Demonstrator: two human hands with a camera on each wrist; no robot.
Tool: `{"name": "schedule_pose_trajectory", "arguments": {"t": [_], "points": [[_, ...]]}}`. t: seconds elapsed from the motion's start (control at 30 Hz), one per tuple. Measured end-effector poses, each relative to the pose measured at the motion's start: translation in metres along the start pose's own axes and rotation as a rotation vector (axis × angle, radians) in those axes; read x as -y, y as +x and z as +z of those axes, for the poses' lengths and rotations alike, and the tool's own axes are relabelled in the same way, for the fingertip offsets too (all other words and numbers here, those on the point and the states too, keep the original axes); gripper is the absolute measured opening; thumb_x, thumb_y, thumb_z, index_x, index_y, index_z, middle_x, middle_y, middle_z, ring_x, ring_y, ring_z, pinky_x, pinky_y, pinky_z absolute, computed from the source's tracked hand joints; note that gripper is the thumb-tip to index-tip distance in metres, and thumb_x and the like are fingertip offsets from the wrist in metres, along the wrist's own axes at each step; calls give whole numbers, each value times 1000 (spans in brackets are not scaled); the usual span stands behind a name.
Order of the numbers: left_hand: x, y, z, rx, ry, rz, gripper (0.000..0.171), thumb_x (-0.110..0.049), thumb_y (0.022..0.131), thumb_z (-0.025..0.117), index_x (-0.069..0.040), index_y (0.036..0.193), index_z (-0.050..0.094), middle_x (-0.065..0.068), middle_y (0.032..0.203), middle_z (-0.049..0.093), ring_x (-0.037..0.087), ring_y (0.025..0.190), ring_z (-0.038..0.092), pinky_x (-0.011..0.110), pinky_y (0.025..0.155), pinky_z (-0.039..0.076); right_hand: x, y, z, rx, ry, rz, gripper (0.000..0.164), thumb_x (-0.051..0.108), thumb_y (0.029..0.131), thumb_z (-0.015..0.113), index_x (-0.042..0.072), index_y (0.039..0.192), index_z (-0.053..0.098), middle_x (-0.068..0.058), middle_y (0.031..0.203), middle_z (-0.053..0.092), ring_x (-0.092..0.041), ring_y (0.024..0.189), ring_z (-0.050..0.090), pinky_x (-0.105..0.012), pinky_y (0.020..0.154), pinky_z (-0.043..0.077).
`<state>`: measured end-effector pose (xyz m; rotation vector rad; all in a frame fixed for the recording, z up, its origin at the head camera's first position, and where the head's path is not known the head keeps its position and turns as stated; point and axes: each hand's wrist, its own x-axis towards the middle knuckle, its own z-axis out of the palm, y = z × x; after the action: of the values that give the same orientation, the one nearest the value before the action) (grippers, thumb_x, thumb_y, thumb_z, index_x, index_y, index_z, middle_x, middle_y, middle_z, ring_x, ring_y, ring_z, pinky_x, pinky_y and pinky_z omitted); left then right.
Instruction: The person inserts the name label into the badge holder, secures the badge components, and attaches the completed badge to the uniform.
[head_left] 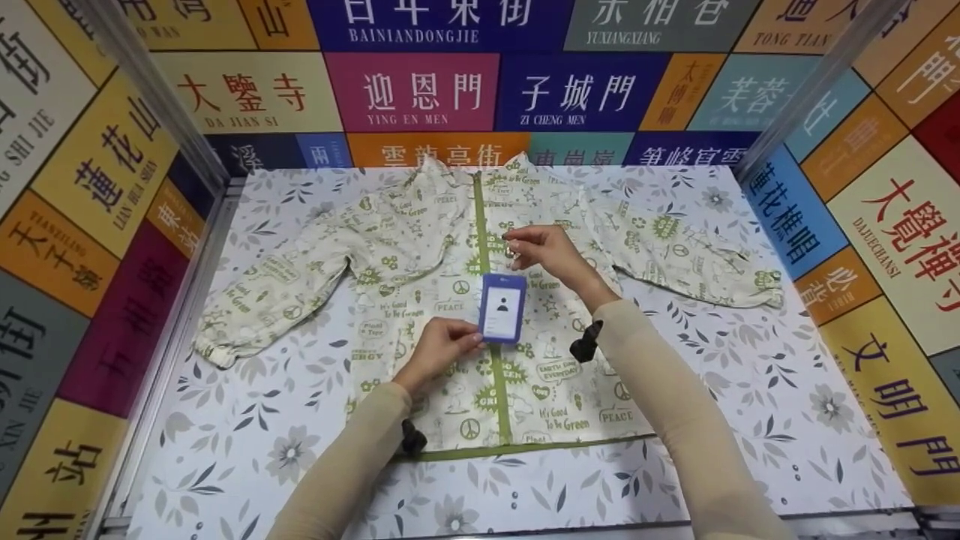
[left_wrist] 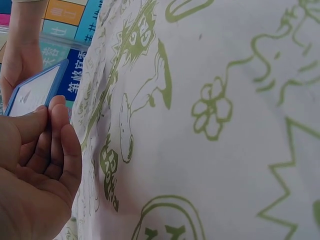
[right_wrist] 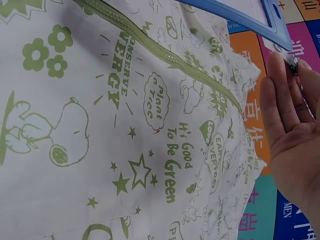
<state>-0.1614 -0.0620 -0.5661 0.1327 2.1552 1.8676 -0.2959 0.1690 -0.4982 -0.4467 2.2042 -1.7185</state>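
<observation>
A blue badge holder [head_left: 502, 309] with a white card hangs above the front of a pale jacket printed in green [head_left: 427, 262]. My left hand [head_left: 441, 346] pinches its lower left corner between thumb and fingers, as the left wrist view confirms. Above the badge holder, my right hand [head_left: 551, 255] pinches a small metal clip [right_wrist: 294, 66] at the holder's top end. Part of the clip is hidden by the fingers. The jacket lies flat with both sleeves spread, its green zipper [head_left: 493, 375] running down the middle under the badge holder.
The jacket rests on a white table [head_left: 292, 480] with a grey leaf and flower pattern. Panels of coloured signs [head_left: 420, 90] stand at the back, left and right, with metal framing [head_left: 814, 82] at the corners.
</observation>
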Motion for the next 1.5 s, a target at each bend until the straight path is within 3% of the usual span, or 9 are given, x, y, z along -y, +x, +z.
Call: {"name": "schedule_pose_trajectory", "arguments": {"t": [0.27,0.47,0.7,0.87,1.0,1.17,1.33,1.5], "points": [[1,-2,0,6,-43,-32,15,-5,91,68,2,102,75,19,93,76,29,88,75,34,82,61,5,-4,4,27,22,11,44,25,97,64,-1,132,60,-13,129,67,-9,72,71,-30,79,61],[0,-2,-1,0,-84,-48,15,-5,91,68,2,103,75,21,96,76,26,87,75,35,83,61,10,-8,6,45,71,12,39,17,99,60,-1,133,59,-14,132,65,-11,71,71,-30,79,60],[-1,-1,-2,-46,10,-40,15,-10,89,71,-2,101,77,15,92,77,18,75,71,24,64,56,13,-14,8,55,102,9,39,17,99,60,-1,134,59,-15,136,62,-10,70,70,-30,80,60],[-4,1,-4,-99,47,-36,18,-15,88,72,-7,104,78,18,92,76,14,69,63,22,59,49,15,-19,9,52,111,-16,42,23,97,63,-1,132,61,-13,134,65,-9,68,70,-31,81,61],[-12,4,-7,-138,124,48,28,-21,89,74,-8,114,75,15,84,73,24,64,62,21,52,45,17,-22,10,66,92,-40,41,26,97,64,3,131,63,-9,131,67,-11,70,70,-34,83,60],[-34,11,-11,-174,264,189,37,-27,88,75,-9,120,72,3,77,69,16,61,56,22,52,40,21,-24,12,77,80,-57,41,27,96,65,4,131,64,-5,126,69,-12,72,70,-35,83,60],[-56,19,-9,-178,316,299,40,-31,84,79,-11,119,73,1,77,71,10,62,55,21,54,44,25,-24,17,66,77,-40,40,22,97,64,2,132,62,-13,129,66,-12,73,71,-34,83,60],[-66,24,-7,-200,345,368,31,-36,83,77,-15,106,78,-1,77,72,8,61,56,20,53,45,28,-26,22,72,72,-51,43,23,96,65,-1,132,60,-21,131,63,-13,74,71,-34,84,60]]}}
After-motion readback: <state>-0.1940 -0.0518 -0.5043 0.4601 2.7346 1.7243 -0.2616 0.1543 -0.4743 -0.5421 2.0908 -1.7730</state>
